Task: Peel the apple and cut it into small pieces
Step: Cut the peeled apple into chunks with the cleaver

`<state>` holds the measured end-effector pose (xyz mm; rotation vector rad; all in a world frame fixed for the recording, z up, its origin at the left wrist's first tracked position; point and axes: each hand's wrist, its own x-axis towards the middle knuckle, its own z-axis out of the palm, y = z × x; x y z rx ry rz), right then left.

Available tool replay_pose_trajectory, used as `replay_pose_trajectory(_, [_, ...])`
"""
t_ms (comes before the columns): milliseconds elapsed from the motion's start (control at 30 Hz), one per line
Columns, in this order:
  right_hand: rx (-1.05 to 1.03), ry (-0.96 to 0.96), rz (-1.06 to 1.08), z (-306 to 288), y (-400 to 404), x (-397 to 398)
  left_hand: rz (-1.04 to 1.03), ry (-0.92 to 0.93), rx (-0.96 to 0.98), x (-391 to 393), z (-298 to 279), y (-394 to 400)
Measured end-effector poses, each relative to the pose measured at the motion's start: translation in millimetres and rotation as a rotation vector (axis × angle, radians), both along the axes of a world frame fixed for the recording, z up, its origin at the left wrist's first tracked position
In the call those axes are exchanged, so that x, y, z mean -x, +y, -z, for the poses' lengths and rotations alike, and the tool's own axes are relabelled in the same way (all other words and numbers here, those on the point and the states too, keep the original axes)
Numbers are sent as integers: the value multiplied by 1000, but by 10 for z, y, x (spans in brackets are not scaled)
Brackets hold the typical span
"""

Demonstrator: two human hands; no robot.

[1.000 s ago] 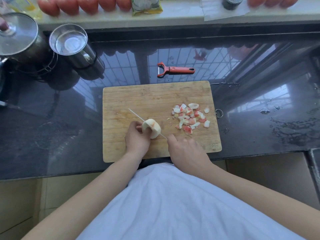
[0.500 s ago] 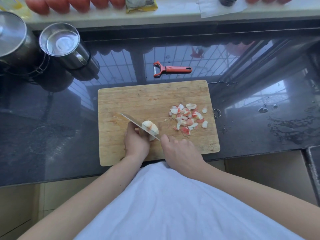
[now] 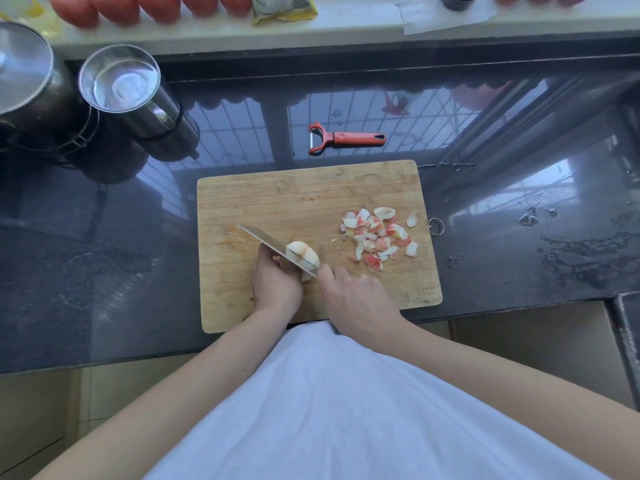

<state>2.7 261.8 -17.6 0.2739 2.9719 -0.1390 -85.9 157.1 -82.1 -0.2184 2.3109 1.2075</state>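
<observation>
Desk [image 3: 104, 271], dark and shiny; on it cutting board [image 3: 304, 192]. Right hand [image 3: 360, 299] curled round knife [image 3: 273, 245] handle, left hand [image 3: 277, 285] pinching peeled apple [image 3: 304, 256] at board's near middle. Peeler [image 3: 343, 138] laid aside beyond. Peel scraps [image 3: 379, 237] heaped right. Judged: peeling done, cutting barely begun, most pieces left.

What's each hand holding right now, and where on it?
Right hand grips the knife at its handle, hidden under the hand. Left hand holds the peeled apple piece from its left side, on the cutting board.
</observation>
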Motion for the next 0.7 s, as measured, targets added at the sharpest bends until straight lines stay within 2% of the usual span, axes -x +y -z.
replay_pose_trajectory(333, [-33,-8,-19,55,-15,20,-1,-9,-16,3,-40,43])
replay_pose_trajectory(467, [-54,-78,-25,70,-22,74,-15,-6,-50,-11,-75,54])
replay_pose_trajectory(700, [21,-93,-9,237,71,214,-35,-52,-28,-36,-130,61])
